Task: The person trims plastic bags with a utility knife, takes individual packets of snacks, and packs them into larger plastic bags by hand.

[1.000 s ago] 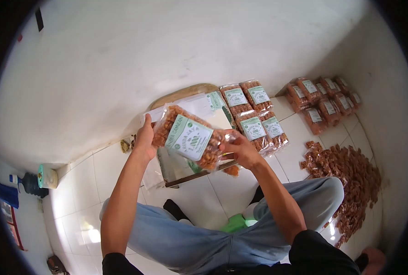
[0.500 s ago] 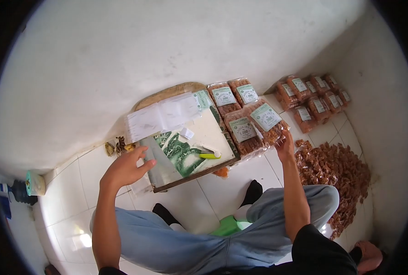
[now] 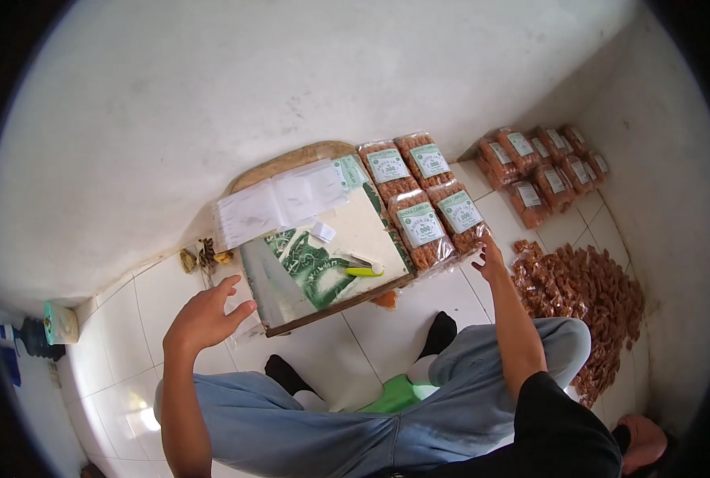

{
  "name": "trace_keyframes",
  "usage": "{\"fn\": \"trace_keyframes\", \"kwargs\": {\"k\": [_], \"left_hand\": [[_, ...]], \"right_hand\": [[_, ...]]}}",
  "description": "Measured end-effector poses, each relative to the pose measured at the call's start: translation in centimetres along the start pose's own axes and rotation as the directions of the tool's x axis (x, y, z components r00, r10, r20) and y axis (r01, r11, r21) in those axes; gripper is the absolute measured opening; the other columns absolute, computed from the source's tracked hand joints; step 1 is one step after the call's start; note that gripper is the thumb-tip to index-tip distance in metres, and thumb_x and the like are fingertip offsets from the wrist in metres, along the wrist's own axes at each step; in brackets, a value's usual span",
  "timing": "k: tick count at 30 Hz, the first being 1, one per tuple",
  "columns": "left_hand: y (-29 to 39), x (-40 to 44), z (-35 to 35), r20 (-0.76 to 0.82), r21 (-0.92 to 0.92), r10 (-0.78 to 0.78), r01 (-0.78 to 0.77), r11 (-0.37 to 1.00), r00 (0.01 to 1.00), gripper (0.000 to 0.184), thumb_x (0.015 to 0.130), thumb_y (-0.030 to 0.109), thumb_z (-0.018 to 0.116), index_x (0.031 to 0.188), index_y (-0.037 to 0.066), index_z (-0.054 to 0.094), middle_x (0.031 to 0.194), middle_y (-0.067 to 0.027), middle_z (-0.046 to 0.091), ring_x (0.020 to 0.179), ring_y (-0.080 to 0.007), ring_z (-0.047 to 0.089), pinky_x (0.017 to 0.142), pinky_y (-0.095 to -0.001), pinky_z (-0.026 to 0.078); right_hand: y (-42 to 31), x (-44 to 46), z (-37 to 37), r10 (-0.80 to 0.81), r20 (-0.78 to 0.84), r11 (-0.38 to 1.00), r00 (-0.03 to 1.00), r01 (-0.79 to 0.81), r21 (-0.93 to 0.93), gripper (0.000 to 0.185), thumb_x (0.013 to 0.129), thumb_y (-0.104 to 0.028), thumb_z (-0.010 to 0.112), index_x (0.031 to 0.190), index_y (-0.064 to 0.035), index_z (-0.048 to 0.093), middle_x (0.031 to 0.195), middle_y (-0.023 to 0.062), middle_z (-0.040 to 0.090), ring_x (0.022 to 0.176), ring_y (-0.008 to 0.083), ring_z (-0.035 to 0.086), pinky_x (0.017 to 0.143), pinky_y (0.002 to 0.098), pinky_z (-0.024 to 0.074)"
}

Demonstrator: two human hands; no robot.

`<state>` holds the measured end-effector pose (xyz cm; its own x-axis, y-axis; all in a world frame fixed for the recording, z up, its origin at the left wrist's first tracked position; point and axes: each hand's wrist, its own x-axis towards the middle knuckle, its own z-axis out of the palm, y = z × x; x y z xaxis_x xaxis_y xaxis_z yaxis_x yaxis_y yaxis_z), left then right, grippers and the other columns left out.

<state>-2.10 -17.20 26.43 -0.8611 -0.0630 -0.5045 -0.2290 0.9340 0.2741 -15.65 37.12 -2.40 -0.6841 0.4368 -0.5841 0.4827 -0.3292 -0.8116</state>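
Labelled clear bags of brown snacks lie in a block right of a low board (image 3: 355,231). My right hand (image 3: 489,259) is at the lower end of the near right bag (image 3: 458,211), fingers apart and not wrapped round it; whether they touch it I cannot tell. Beside it lies the near left bag (image 3: 420,229). My left hand (image 3: 210,313) hovers left of the board's near corner, empty, with thumb and fingers spread. On the board rest white plastic sheets (image 3: 279,205), green printed labels (image 3: 349,174) and a yellow-green cutter (image 3: 364,272).
More packed bags (image 3: 553,185) are stacked by the wall at the right. A heap of small brown packets (image 3: 586,307) covers the floor at the right. A lidded tub (image 3: 61,323) stands far left. Someone's bare foot or hand (image 3: 642,442) shows at the lower right.
The bag held in both hands has gone down onto the block's near right spot and now lies flat. My right hand has let go of it; my left hand has moved left and down, away from the board.
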Motion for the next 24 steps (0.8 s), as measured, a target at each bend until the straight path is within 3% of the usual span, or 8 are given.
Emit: {"fn": "trace_keyframes", "kwargs": {"k": [2,4,8,10,17,19,22,24], "left_hand": [[-0.2,0.0,0.2,0.002,0.013,0.0,0.0,1.0,1.0,0.071,0.089,0.054,0.056,0.142,0.008,0.041,0.131,-0.0168,0.057,0.118,-0.032,0.056,0.099,-0.0381,0.043],[-0.2,-0.1,0.2,-0.001,0.024,0.002,-0.002,1.0,1.0,0.071,0.089,0.054,0.056,0.142,0.008,0.041,0.131,-0.0166,0.057,0.118,-0.0317,0.056,0.1,-0.0381,0.043],[-0.3,-0.2,0.2,-0.007,0.028,-0.001,0.001,1.0,1.0,0.07,0.089,0.053,0.056,0.142,0.009,0.041,0.131,-0.0163,0.056,0.119,-0.0313,0.055,0.1,-0.038,0.043],[-0.1,-0.4,0.2,-0.009,0.022,0.001,0.0,1.0,1.0,0.07,0.089,0.053,0.055,0.141,0.009,0.041,0.131,-0.0162,0.056,0.119,-0.0312,0.055,0.1,-0.0381,0.043],[-0.4,-0.8,0.3,-0.008,0.024,0.017,-0.017,1.0,1.0,0.069,0.09,0.053,0.055,0.141,0.009,0.041,0.131,-0.0167,0.056,0.118,-0.0314,0.055,0.1,-0.0381,0.043],[-0.3,-1.0,0.3,-0.013,0.02,0.016,-0.015,1.0,1.0,0.069,0.09,0.052,0.055,0.141,0.008,0.041,0.131,-0.017,0.056,0.118,-0.0316,0.055,0.1,-0.0381,0.043],[-0.4,-1.1,0.4,-0.028,0.025,0.025,-0.024,0.999,0.999,0.069,0.09,0.052,0.055,0.141,0.008,0.041,0.13,-0.0179,0.056,0.118,-0.0321,0.055,0.1,-0.0383,0.043],[-0.5,-1.1,0.5,-0.039,0.034,0.036,-0.035,0.999,0.999,0.069,0.09,0.052,0.055,0.141,0.007,0.041,0.13,-0.0186,0.056,0.118,-0.0324,0.055,0.1,-0.0385,0.043]], "right_hand": [[0.0,-0.5,-0.2,0.022,-0.032,0.998,0.999,-0.024,-0.065,0.042,0.078,-0.035,0.066,0.114,-0.0168,0.056,0.122,0.0097,0.044,0.114,0.0262,0.042,0.098,0.0546,0.0392],[0.0,-0.9,-0.7,0.063,0.064,0.994,0.996,-0.068,0.081,0.059,0.078,-0.036,0.067,0.131,-0.0198,0.046,0.139,0.0106,0.03,0.128,0.0287,0.031,0.1,0.0558,0.0367],[-0.1,-0.7,-0.3,0.082,-0.117,0.974,0.99,-0.054,0.222,0.061,0.081,-0.037,0.065,0.135,-0.022,0.042,0.134,0.0081,0.037,0.126,0.0292,0.034,0.098,0.0562,0.0376],[0.4,-0.6,-0.2,-0.11,-0.166,0.986,0.98,0.129,0.109,0.058,0.084,-0.037,0.063,0.136,-0.0232,0.041,0.133,0.0052,0.04,0.125,0.0285,0.035,0.097,0.0558,0.0387],[0.3,-0.5,-0.4,-0.092,-0.071,0.996,0.993,0.092,-0.007,0.063,0.088,-0.037,0.061,0.143,-0.0257,0.033,0.142,0.0051,0.036,0.129,0.0287,0.034,0.095,0.0545,0.0408],[0.3,-0.6,-0.4,-0.071,-0.146,0.986,0.987,0.092,0.142,0.063,0.089,-0.038,0.061,0.144,-0.0264,0.032,0.144,0.0075,0.034,0.13,0.0295,0.034,0.096,0.0556,0.0406],[0.2,-1.0,-0.5,-0.043,-0.146,0.976,0.988,0.073,0.205,0.074,0.086,-0.033,0.064,0.149,-0.0227,0.025,0.152,0.014,0.025,0.137,0.0347,0.029,0.099,0.0583,0.038],[0.3,-1.2,-0.5,-0.043,-0.123,0.985,0.991,0.063,0.163,0.069,0.088,-0.036,0.062,0.147,-0.0241,0.029,0.148,0.0118,0.029,0.133,0.0319,0.031,0.098,0.057,0.0386]]}}
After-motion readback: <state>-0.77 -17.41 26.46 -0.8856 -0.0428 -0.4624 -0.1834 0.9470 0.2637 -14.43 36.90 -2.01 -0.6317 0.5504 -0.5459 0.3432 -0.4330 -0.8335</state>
